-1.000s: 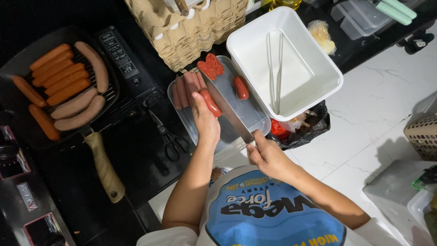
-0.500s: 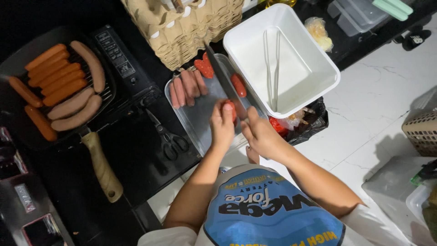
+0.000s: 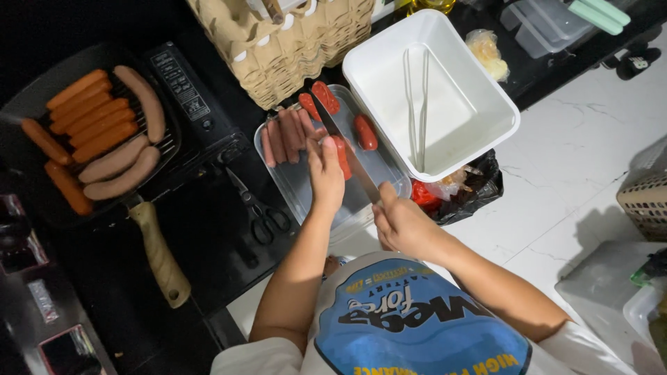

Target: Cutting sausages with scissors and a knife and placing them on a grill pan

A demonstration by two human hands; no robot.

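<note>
My left hand [image 3: 324, 171] presses down on a red sausage [image 3: 342, 155] lying in a clear plastic tray [image 3: 300, 186]. My right hand [image 3: 399, 223] grips the handle of a long knife [image 3: 347, 143] whose blade lies across the tray beside that sausage. Several more sausages [image 3: 286, 133] lie at the tray's far left, and other red pieces [image 3: 366, 132] sit to the right of the blade.
A black grill pan [image 3: 28, 182] with several sausages and a tan handle [image 3: 160, 254] sits on a stove at left. Scissors [image 3: 258, 209] lie beside the tray. A white tub [image 3: 486, 90] holds metal tongs [image 3: 415, 104]. Egg cartons [image 3: 292, 48] stand behind. A black bag [image 3: 472, 191] lies right.
Both hands have shifted slightly over the tray; the left hand moved from the tray's edge onto the red sausage, and the knife blade now rests alongside it.
</note>
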